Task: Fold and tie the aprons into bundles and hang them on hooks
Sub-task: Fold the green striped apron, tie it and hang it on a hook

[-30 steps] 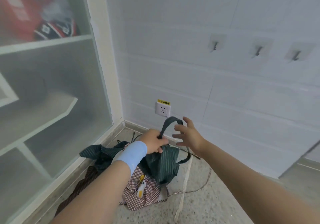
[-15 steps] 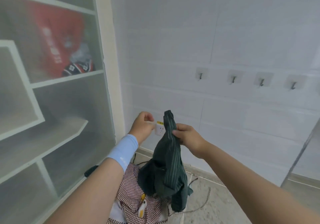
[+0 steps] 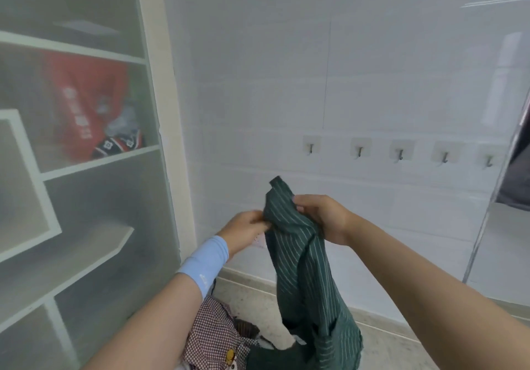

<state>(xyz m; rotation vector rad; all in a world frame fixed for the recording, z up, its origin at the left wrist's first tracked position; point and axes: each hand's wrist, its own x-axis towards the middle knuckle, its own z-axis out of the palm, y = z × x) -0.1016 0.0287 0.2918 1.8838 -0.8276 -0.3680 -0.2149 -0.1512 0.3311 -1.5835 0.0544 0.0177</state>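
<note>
Green pinstriped apron, held up in front of the tiled wall, bunched and twisted, lower end reaching down towards the floor near its wall edge. Gripped near the top by the right hand, fingers curled round the cloth; pinched at its side by the left hand. Underneath, checked apron heaped on the floor. Higher up, row of bare hooks. Likely trouble: lopsided fold from the twist, or trailing end catching on the heap.

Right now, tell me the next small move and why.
Probably draw the left hand and right hand apart to spread the green striped apron for folding: both pinch its bunched top, and it hangs crumpled, not yet bundled for the empty hooks.
</note>
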